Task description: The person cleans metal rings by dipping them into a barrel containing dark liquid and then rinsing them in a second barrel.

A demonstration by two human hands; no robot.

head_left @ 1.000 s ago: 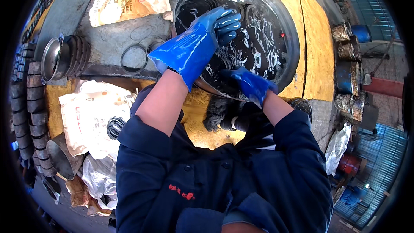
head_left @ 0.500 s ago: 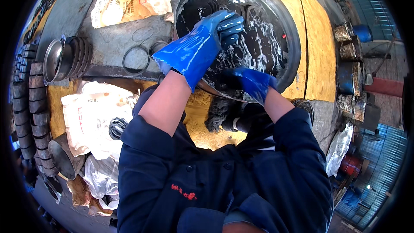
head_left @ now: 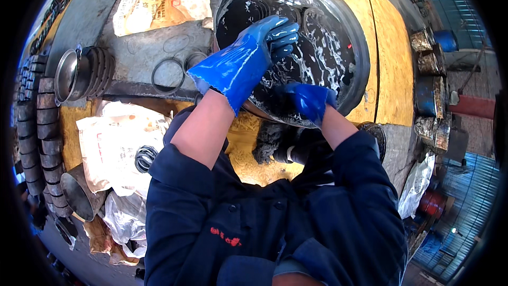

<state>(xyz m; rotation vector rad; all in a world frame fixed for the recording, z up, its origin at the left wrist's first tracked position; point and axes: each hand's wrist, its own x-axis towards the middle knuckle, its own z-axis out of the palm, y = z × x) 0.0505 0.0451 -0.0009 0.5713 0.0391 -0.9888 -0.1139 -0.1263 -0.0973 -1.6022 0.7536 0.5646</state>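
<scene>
A wide round metal tub [head_left: 362, 47] stands in front of me, filled with dark, foam-streaked liquid [head_left: 323, 58]. My left hand [head_left: 259, 45], in a wet long-cuffed blue glove, is over the left part of the tub. Its fingers are curled and pressed together, and whatever they hold is hidden. At the tub's near side is my right hand [head_left: 309, 100], in a matching glove. Its fingers dip into the dark liquid and cannot be made out. Dark curved ring shapes [head_left: 259, 9] show in the liquid beyond my left hand.
Printed sacks lie at the far left [head_left: 161, 2] and near left [head_left: 119, 143]; black rings [head_left: 145, 158] rest on the nearer one. A thin ring [head_left: 168, 75] lies left of the tub. Metal bowls [head_left: 79, 74] and stacked dark cylinders [head_left: 48, 137] stand farther left. Grimy tins [head_left: 429, 95] line the right.
My right hand has shifted slightly within the tub, its fingers still in the liquid. My left hand stays almost in place. The foam streaks have changed shape.
</scene>
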